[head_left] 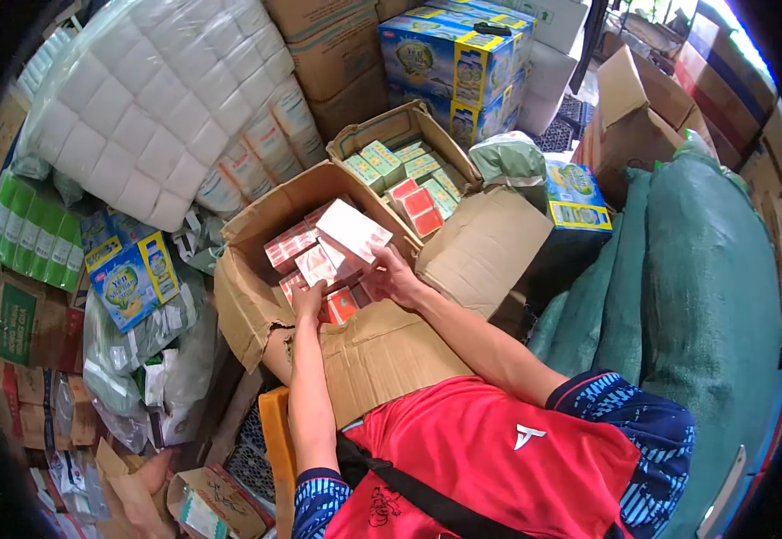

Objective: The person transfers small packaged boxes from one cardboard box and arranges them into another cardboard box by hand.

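Observation:
In front of me an open cardboard box (256, 220) holds several small red-and-white packs. My right hand (395, 278) has its fingers closed at the near right corner of a pack with a bright white top (353, 230), which lies tilted over the others. At the near side of the pile, my left hand (306, 301) grips the lower edge of a smaller red-and-white pack (316, 266). Its fingertips are partly hidden. Just below, between the hands, an orange-red pack (342, 305) shows. The box's front flap (382, 355) lies under my forearms.
Behind stands a second open box (364, 135) with green and red packs. Wrapped white rolls (153, 108) are stacked at the left, blue-yellow cartons (449, 58) at the back. Large green sacks (710, 269) line the right. A plastic bag (153, 359) sits at the left.

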Tool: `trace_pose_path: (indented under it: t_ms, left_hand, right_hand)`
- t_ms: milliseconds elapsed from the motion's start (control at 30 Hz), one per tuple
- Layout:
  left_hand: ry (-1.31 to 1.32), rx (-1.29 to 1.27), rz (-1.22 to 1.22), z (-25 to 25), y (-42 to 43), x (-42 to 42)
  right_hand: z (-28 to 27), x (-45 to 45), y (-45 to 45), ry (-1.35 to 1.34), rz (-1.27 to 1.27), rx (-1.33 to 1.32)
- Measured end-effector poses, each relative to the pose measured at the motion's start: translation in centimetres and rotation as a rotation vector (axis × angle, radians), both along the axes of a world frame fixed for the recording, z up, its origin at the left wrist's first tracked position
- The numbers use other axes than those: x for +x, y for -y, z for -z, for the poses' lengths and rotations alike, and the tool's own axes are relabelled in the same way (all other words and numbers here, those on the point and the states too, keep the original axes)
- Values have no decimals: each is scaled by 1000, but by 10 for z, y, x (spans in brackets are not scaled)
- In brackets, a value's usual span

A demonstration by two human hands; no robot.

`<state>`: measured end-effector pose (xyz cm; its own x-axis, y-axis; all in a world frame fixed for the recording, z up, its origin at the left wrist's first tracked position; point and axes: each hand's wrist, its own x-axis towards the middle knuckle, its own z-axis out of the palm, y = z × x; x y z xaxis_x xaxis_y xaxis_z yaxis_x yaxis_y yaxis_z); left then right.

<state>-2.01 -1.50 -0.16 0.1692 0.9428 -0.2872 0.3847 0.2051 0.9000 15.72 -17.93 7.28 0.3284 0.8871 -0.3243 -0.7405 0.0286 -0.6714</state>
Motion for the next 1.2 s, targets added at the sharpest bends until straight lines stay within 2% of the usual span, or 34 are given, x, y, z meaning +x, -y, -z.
trace_pose_path:
  t_ms: [67,100,133,167,200,300,333,400,433,533,567,600,633,667,733,800,867,900,933,967,1000,1067,1100,1133,1200]
  left_hand:
    - [2,67,21,33,-17,-9]
    - [-87,133,-27,12,-3,-4]
    - [-66,127,-19,12,-3,-3]
    - [-44,120,-13,12,-4,-4]
    - [-21,111,-9,13,-3,-4]
    - [80,6,18,13,-4,-4]
    - [45,-55,49,8,-4,-7]
    - [-20,-167,116,0,-12,-9]
    - [199,-255,40,6,-11,-7]
    - [355,-301,45,13,-20,-7]
    - [342,-248,11,8,-17,-4]
    - [327,-197,-22,-23,0,-1]
    - [310,-146,-57,-41,11,2]
    - [297,-22,-51,-37,10,4]
    - [274,233,-47,-33,10,7]
    - [337,450,53,-35,14,8]
    - [422,618,118,-49,29,16]
    - [244,865,164,-61,36,16]
    - [286,946,163,-75,50,23]
    - [202,1059,230,-83,57,23]
    - [114,1171,299,-89,61,21]
    - [204,1144,405,-88,62,24]
    - [227,1168,443,-82,61,25]
    - [205,1088,542,-93,67,28]
    - [203,877,574,-72,56,29]
  right_hand:
    - [-9,5,3,-241,-91,124]
    - [-8,9,4,-320,-130,179]
    - [-15,12,6,-399,-171,234]
    - [-21,13,10,-314,-121,288]
    - [-44,13,15,-363,-23,333]
    - [-48,36,21,-460,-4,424]
    - [-48,41,21,-504,76,410]
    - [-58,50,30,-418,189,270]
    - [-61,53,32,-413,166,280]
    - [-55,64,35,-390,147,318]
    - [-41,69,30,-379,173,339]
    - [-32,72,29,-368,201,359]
    - [-32,68,30,-279,253,314]
    - [-47,60,35,-196,285,302]
    - [-53,61,32,-31,107,319]
    - [-58,50,28,53,-31,227]
    - [-48,24,24,322,-138,202]
    - [-49,8,26,491,-177,116]
    - [-51,-6,28,657,-217,28]
    - [-19,-10,20,900,-305,-214]
    - [-13,-17,15,938,-297,-318]
    - [1,-9,12,420,-271,132]
    - [-2,-5,14,429,-253,197]
    - [-7,0,17,442,-238,259]
    - [-9,3,19,358,-282,188]
